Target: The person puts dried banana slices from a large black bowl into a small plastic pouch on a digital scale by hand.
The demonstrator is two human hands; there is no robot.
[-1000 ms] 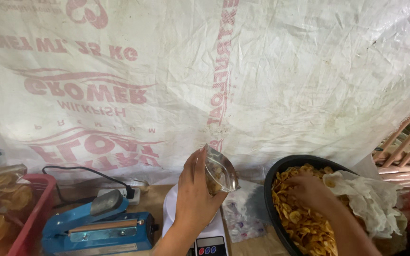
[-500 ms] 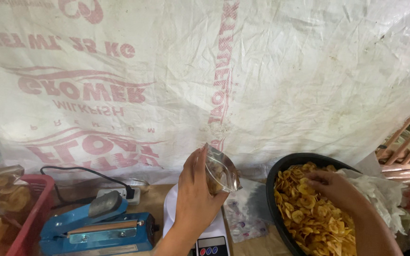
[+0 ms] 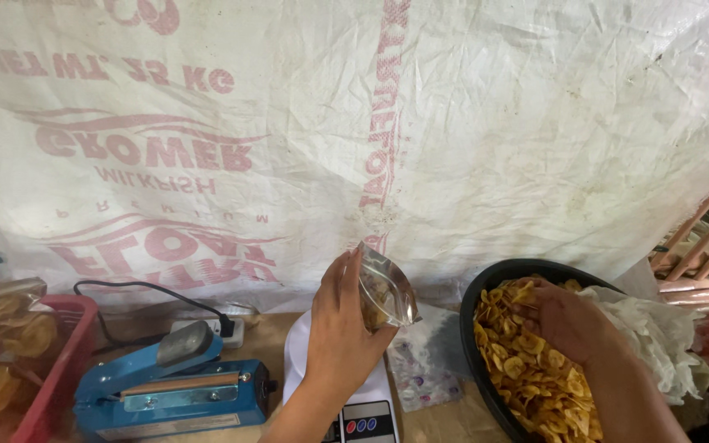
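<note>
A small clear bag [image 3: 385, 289], partly filled with yellow chips, is held upright in the left hand [image 3: 340, 328], with the fingers wrapped round its near side so that much of the bag is hidden. It is kept above a white scale [image 3: 354, 406], whose platform is largely covered by the hand and wrist and whose lower edge is cut off by the frame.

The right hand [image 3: 566, 318] is laid palm down among the chips [image 3: 527, 369] in a black bowl [image 3: 486, 289]; its fingertips are buried, so it cannot be told whether anything is grasped. The bowl is cut off at the bottom.

A blue heat sealer [image 3: 170, 390] is seen to the left of the scale, and a red basket [image 3: 63, 361] with filled bags is only partly in view. A white printed sack [image 3: 354, 123] is hung behind everything.
</note>
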